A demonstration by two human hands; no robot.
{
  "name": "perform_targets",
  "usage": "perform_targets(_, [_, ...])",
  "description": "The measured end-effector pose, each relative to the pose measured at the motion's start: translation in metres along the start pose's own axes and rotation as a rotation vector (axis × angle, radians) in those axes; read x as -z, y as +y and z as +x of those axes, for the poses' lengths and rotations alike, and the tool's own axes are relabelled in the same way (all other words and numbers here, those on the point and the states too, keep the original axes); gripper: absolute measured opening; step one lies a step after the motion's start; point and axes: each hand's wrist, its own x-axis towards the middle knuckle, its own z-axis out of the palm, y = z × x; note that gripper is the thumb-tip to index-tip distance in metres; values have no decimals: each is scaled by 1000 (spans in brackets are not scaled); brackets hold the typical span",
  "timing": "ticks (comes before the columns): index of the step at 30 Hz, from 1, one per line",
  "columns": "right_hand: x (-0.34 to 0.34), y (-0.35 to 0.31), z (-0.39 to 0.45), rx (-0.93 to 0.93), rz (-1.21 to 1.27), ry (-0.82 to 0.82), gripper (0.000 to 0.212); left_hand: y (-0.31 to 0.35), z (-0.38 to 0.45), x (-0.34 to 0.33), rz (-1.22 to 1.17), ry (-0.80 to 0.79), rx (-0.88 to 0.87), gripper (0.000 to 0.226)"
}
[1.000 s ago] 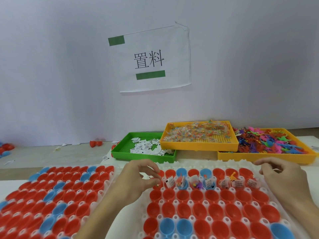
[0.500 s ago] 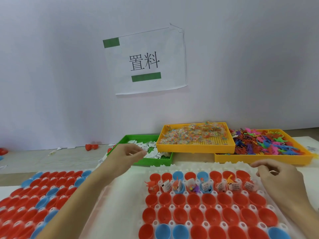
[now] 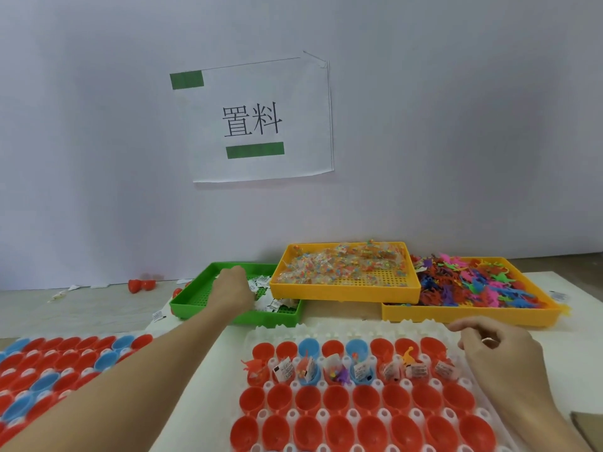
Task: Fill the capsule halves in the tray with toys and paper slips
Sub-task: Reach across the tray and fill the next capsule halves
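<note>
A white tray [image 3: 359,331] in front of me holds rows of red and blue capsule halves [image 3: 339,399]. Its second row [image 3: 362,370] has toys and paper slips in the cups; the rows nearer me are bare. My left hand [image 3: 231,288] reaches into the green tray [image 3: 195,301] and lies on the pile of paper slips [image 3: 274,301], its fingertips hidden. My right hand [image 3: 499,350] hovers over the white tray's far right corner, fingers loosely curled, with nothing plainly in them.
A yellow tray [image 3: 342,291] of clear packets overlaps the green one. Another yellow tray [image 3: 456,316] holds colourful rubber toys [image 3: 473,282]. A second tray of capsule halves [image 3: 49,370] lies at the left. Loose red capsules [image 3: 140,284] sit by the wall.
My left hand left the filled row, travelled back and left, and now lies in the green slip tray. My right hand has stayed near the tray's right corner.
</note>
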Motion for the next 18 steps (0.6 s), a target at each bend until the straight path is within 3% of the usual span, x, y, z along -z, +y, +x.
perform_targets(7, [0, 0, 0, -9, -3, -18, 38, -1, 0, 1, -26, -38, -10, 3])
perform_targets(15, [0, -2, -1, -27, 6, -7, 39, 11, -13, 12, -141, 75, -34, 23])
perform_targets(18, [1, 0, -1, -41, 12, -9, 38, 17, -21, 19, -243, 98, -51, 18])
